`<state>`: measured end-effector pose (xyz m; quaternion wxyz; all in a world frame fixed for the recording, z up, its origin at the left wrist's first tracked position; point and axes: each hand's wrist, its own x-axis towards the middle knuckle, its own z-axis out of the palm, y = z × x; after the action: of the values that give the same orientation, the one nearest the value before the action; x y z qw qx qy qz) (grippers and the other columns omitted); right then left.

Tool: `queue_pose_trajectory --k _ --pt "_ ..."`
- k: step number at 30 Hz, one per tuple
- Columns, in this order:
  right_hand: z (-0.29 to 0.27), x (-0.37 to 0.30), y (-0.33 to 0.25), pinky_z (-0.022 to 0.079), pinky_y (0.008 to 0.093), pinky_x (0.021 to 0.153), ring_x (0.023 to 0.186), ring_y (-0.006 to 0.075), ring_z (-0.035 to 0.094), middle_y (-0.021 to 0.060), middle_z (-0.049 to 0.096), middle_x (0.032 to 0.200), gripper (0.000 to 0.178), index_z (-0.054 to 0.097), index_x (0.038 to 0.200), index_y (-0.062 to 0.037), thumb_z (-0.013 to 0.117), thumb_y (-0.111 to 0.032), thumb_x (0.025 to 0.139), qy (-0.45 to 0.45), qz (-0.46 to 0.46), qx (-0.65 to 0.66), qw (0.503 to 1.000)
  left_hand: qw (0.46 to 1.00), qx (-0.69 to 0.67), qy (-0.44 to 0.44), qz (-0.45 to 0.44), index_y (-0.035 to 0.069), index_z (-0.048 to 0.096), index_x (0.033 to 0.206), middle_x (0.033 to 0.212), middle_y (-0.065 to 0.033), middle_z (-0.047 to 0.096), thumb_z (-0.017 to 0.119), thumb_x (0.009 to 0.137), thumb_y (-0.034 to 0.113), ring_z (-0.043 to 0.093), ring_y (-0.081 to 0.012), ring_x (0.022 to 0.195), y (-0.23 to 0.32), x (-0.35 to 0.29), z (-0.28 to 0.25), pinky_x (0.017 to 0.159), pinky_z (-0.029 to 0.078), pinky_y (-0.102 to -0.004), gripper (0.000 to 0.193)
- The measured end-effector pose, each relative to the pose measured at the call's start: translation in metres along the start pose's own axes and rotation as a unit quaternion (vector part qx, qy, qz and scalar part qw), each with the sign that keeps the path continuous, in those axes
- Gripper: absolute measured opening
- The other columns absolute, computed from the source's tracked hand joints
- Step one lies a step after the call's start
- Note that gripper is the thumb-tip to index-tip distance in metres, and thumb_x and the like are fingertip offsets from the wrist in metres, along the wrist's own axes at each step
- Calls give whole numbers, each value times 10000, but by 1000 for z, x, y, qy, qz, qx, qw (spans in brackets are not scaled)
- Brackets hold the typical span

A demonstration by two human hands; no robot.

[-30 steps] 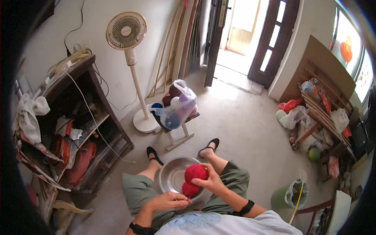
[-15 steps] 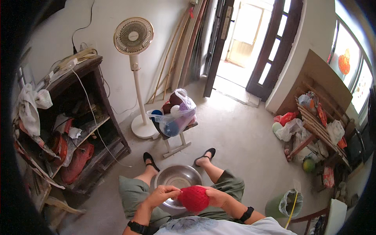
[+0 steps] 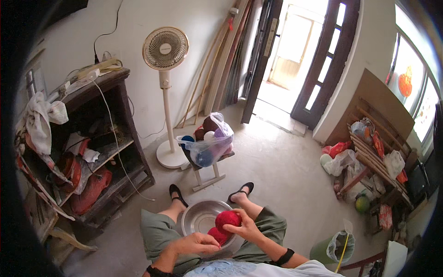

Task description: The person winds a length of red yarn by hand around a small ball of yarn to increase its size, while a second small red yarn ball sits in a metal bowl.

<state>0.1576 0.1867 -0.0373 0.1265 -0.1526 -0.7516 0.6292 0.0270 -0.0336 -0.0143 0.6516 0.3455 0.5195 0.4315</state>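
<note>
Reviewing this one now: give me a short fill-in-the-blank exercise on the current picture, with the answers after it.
1. The right hand holds a ball coloured ____.
2. The metal basin is ____ the person's two legs.
3. In the picture, the standing fan is to the ____ of the bright doorway.
4. The person's shoes are ____ in colour.

Missing words: red; between; left; black.

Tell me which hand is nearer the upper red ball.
Right. The right hand grips the upper red ball; the left hand is lower and to its left, fingertips by the lower red ball.
</note>
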Motion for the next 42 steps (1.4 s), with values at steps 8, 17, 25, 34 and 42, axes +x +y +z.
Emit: queue_pose_trajectory --k 8,17,25,34,42 --pt "-5 -20 -25 439 322 1012 1184 195 557 107 545 1327 804 424 1411 -7 735 -473 834 -278 235 258 895 977 0 129 170 18 699 1035 876 8 668 674 925 137 582 -58 793 24 8 -24 709 483 -219 163" --pt "-24 5 -68 432 406 1048 1231 242 538 128 524 1356 753 389 1405 -4 691 -433 865 -81 -10 431 899 978 -63 173 96 28 699 1129 900 -11 699 652 948 197 617 -77 798 -47 0 -23 728 511 -241 252" --pt "-14 16 -16 506 341 931 1112 228 593 111 580 1212 657 410 1323 -17 762 -294 842 48 63 188 979 998 -28 41 46 32 696 1128 936 10 677 666 940 181 593 -63 834 -5 -11 -4 723 485 -213 242" --pt "2 -11 -17 445 302 1010 1186 162 548 85 564 1297 697 430 1413 -39 704 -400 884 -276 240 287 885 974 -1 142 175 30 688 1014 869 14 662 659 939 172 592 -59 772 23 8 -31 674 483 -212 163" --pt "-28 6 -61 378 399 1086 1270 231 506 132 507 1390 762 377 1421 13 685 -419 874 -175 80 479 857 974 -60 178 129 15 706 1064 874 -9 689 667 934 180 614 -73 788 -37 5 -32 708 510 -235 214"
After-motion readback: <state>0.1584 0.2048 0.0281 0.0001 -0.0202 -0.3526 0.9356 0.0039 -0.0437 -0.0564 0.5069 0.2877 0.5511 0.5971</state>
